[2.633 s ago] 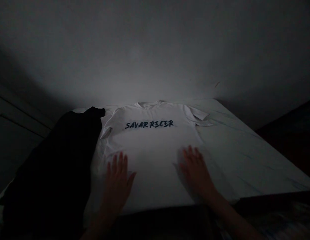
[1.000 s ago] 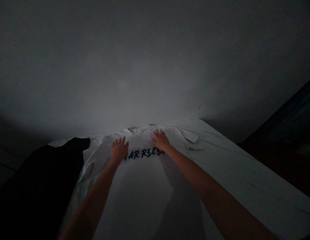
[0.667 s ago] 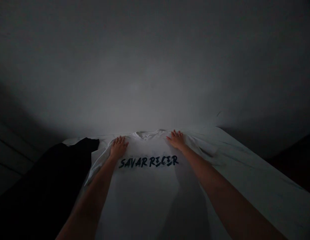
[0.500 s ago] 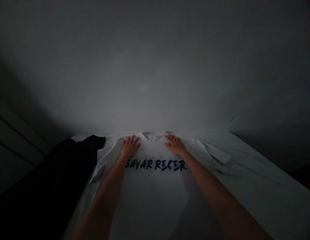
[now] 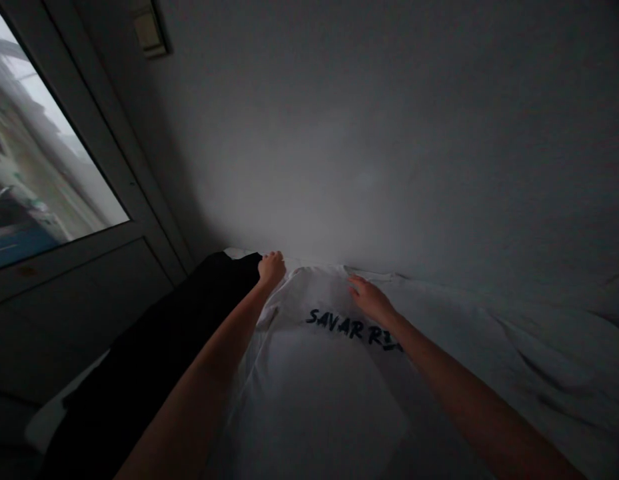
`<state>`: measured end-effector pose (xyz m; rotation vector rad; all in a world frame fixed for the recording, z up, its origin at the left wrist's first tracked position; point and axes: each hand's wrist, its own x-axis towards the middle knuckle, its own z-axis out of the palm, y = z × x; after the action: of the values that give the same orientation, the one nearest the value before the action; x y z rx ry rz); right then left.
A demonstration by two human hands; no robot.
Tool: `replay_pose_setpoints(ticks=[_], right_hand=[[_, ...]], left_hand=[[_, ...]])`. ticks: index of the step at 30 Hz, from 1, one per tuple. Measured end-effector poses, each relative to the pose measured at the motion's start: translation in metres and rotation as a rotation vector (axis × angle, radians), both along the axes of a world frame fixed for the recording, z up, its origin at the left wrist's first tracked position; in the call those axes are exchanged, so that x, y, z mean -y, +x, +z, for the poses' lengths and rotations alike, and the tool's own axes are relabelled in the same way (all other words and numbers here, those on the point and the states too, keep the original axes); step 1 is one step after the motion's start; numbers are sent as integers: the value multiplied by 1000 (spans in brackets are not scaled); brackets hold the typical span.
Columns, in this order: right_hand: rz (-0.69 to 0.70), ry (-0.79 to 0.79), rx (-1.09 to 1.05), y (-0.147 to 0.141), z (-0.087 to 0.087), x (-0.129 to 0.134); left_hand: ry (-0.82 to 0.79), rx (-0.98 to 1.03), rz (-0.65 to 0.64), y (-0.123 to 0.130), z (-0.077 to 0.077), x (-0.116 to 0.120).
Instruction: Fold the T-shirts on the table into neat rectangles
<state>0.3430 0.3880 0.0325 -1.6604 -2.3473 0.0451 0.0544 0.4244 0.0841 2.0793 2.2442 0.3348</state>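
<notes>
A white T-shirt [image 5: 309, 393] lies spread out on a pale surface, dark brush-style lettering across its chest. My left hand [image 5: 272, 268] is closed, knuckles up, between the shirt's left shoulder and the top end of a black garment [image 5: 184, 327]. Whatever is in its fingers is hidden. My right hand [image 5: 372, 299] rests near the shirt's collar, fingers stretched out over the fabric, and my right forearm covers the end of the lettering.
Behind the far edge of the table [image 5: 236, 253] rises a bare grey wall [image 5: 364, 147]. To the left stands a door [image 5: 134, 200] with a glass pane, and a light switch [image 5: 150, 32] is on the wall beside it. The room is dim.
The view has swung left, bringing the door and switch into sight. My left hand has left the shirt's collar area, moved outward past the left shoulder and closed; my right hand remains near the collar.
</notes>
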Motion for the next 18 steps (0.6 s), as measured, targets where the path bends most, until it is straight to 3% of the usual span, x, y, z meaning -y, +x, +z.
replay_pose_setpoints(ticks=[4,7,14,18], right_hand=[[92,-92,-63,-89,11,-11],[12,-93,-43,-122,11,-22],[-120,-157,-7,-137,-18,-36],[-127,-148,-22,-137,-22,-39]], left_hand=[[-132,-5,99,-54,-2,15],[-169,14,75,-68,-13,25],[-155,116,-3,-68,-35,22],[-152,161,-3,-67,-40,12]])
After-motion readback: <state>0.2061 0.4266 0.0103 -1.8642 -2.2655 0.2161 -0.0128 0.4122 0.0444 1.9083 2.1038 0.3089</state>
